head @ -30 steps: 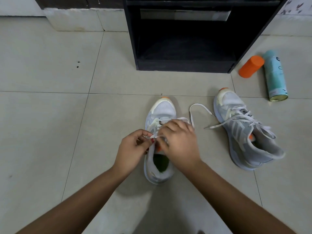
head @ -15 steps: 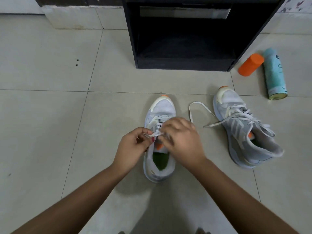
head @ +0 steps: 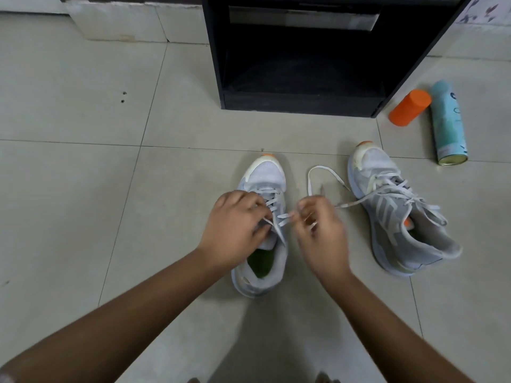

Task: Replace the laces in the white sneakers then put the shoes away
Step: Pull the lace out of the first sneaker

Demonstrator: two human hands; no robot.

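A white sneaker (head: pixel 262 178) with a green insole stands on the floor tiles, toe pointing away from me. My left hand (head: pixel 235 228) rests on its tongue and pinches one end of its white lace (head: pixel 284 217). My right hand (head: pixel 320 230) is just right of the shoe, gripping the other end of that lace, which runs taut between the two hands. From the right hand the lace loops away over the floor. The second white sneaker (head: pixel 395 211) lies at the right, laced, its laces loose.
A black open shelf unit (head: pixel 298 103) stands on the floor straight ahead beyond the shoes. An orange cap (head: pixel 409 107) and a light blue spray can (head: pixel 448 125) lie on the tiles at the right, beyond the second sneaker.
My hands have parted: the right hand has pulled its lace end off to the right of the shoe, and the left hand has moved up onto the tongue.
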